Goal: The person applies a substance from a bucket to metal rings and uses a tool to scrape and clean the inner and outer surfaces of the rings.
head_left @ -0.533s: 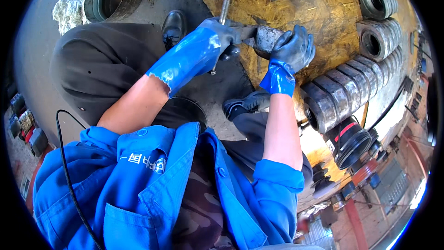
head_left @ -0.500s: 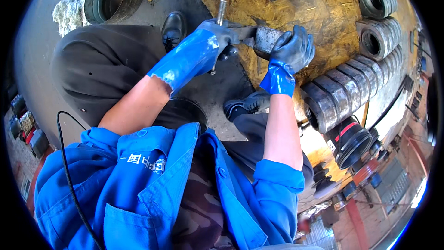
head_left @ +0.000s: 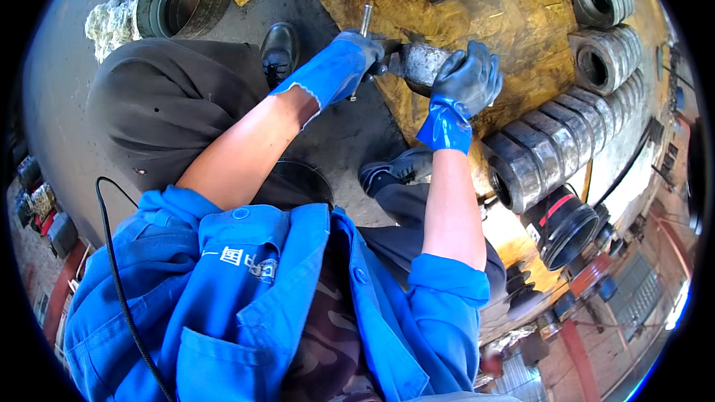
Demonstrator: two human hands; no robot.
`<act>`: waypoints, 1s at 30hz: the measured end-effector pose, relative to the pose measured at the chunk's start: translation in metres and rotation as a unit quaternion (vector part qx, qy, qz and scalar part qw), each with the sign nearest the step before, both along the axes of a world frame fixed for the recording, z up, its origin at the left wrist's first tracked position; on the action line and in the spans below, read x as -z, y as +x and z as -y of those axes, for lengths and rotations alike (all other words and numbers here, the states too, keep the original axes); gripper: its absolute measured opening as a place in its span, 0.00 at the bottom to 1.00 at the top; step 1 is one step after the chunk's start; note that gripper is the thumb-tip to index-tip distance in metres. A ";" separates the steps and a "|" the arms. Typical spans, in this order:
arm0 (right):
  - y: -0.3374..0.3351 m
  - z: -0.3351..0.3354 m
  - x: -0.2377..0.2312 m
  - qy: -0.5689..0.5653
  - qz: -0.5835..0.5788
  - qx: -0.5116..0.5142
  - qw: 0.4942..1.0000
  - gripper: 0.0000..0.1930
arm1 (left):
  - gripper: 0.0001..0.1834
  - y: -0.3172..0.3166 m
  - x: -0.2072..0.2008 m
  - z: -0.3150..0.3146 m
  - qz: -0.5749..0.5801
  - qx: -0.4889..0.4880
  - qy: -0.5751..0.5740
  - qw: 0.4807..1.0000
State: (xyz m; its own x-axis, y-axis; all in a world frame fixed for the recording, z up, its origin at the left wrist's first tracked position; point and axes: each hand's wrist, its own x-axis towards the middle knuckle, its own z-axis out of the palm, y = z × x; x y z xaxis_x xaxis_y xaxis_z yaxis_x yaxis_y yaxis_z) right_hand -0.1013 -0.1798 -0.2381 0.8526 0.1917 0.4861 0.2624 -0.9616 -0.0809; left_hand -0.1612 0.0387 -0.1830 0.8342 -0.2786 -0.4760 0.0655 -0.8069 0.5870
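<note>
My left hand (head_left: 362,50), in a blue rubber glove with dark fingers, is closed around a metal rod (head_left: 366,18) whose ends stick out above and below the fist. From that fist a dark flat blade (head_left: 392,48) reaches to the side of a short grey metal cylinder (head_left: 424,62). Whether rod and blade are one tool is hidden by the glove. On the cylinder's right side, my right hand (head_left: 468,80), gloved alike, grips it with the fingers curled and steadies it over the stained board. The cylinder's far side is covered by the hand.
Rows of ribbed metal cylinders (head_left: 555,138) stand along the board (head_left: 514,26) at the right and far side. A large open metal ring (head_left: 212,0) and white rags (head_left: 112,24) lie at the far left. A black bucket-like part (head_left: 567,242) sits at the right.
My left hand has moved a little to the right, closer to the cylinder, and less of the blade shows. The cylinder and my right hand have shifted slightly left.
</note>
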 end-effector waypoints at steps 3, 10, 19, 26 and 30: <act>0.000 0.004 0.001 0.005 0.004 0.007 1.000 0.14 | 0.13 0.008 -0.009 0.019 -0.137 -0.047 -0.015 0.989; -0.002 -0.002 -0.002 0.005 -0.011 0.013 1.000 0.14 | 0.20 -0.022 0.030 0.043 -0.175 -0.437 -0.282 0.836; -0.001 0.020 0.010 0.030 -0.067 0.003 0.997 0.16 | 0.22 -0.038 -0.056 0.072 0.074 -0.212 -0.118 0.967; 0.007 0.035 0.008 0.134 -0.105 -0.059 0.984 0.15 | 0.21 -0.085 -0.039 0.078 0.113 -0.163 -0.077 0.977; 0.002 0.038 0.009 0.056 -0.120 -0.070 0.989 0.18 | 0.13 -0.075 -0.056 0.070 0.022 -0.085 0.018 0.996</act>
State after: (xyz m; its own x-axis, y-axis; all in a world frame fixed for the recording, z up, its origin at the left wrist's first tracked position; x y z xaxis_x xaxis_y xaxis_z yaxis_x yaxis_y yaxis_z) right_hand -0.0996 -0.2175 -0.2474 0.9152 0.2718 0.2976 0.3519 -0.8988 -0.2612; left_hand -0.2358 -0.0316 -0.1269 0.8880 -0.1157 -0.4450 0.1775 -0.8066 0.5639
